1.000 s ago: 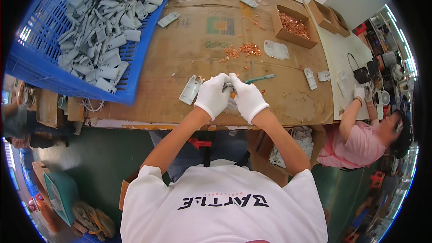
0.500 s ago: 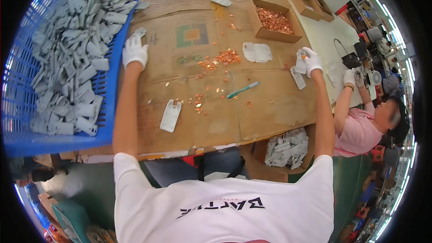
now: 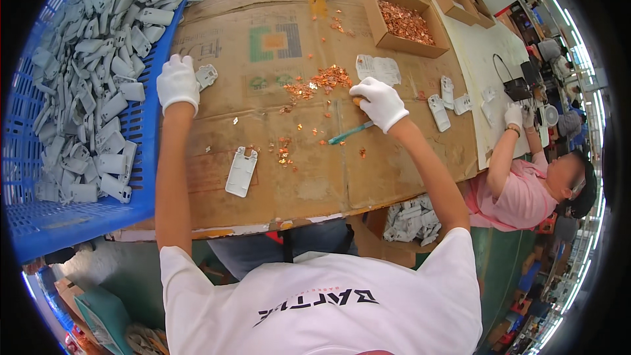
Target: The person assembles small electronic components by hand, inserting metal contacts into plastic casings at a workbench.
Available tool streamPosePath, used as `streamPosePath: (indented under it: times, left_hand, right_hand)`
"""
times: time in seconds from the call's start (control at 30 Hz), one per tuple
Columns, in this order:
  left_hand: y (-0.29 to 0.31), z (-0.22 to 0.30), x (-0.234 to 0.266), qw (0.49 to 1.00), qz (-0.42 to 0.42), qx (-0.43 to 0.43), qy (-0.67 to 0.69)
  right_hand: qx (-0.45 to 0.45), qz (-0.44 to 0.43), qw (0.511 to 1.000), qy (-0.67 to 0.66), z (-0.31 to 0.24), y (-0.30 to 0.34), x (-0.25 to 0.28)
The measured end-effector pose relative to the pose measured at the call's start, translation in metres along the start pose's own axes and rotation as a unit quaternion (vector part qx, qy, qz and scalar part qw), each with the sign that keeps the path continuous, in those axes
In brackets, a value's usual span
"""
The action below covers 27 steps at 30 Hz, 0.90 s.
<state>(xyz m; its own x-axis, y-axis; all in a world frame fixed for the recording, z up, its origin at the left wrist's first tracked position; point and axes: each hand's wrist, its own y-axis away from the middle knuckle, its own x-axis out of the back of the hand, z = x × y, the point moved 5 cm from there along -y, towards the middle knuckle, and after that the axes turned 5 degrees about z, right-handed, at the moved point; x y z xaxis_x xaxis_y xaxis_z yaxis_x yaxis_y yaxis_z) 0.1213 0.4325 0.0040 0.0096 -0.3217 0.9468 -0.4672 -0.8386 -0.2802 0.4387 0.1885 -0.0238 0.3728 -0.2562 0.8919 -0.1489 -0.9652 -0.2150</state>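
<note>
My left hand, in a white glove, rests on the cardboard beside the blue crate. Its fingers point forward, with nothing visible in them. A small grey plastic shell lies just right of it. My right hand, also gloved, is over the middle of the table with fingers bent together. Something orange-brown shows at its fingertips, too small to make out. Just left of these is a pile of small copper-coloured pieces. A teal pen lies partly under the right hand. Nearer me lies a longer grey shell.
The blue crate at left is heaped with grey shells. A cardboard box of copper pieces stands at far right. Several shells lie at right. A box of pale parts sits below the edge. A co-worker works at right.
My right hand has left the shells at right and moved left to the copper pile. My left hand has come off the small shell and shifted nearer me.
</note>
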Motion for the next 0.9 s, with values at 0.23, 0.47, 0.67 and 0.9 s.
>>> streamPosePath:
  times: [0.23,0.47,0.67,0.9]
  left_hand:
    - [0.016,-0.019,-0.03,0.9,-0.143,0.073,0.405]
    - [0.11,0.102,0.068,0.753,0.017,0.065,0.654]
    - [0.155,0.127,0.115,0.797,0.067,0.074,0.595]
    - [0.182,0.135,0.124,0.795,0.067,0.046,0.601]
  right_hand:
    - [-0.069,-0.095,0.987,0.107,-0.01,-0.011,-0.011]
    - [0.017,0.12,0.948,-0.294,-0.164,0.006,0.027]
    - [0.045,0.218,0.964,-0.146,-0.183,0.032,0.035]
    - [-0.173,0.127,0.918,-0.333,-0.162,0.054,0.033]
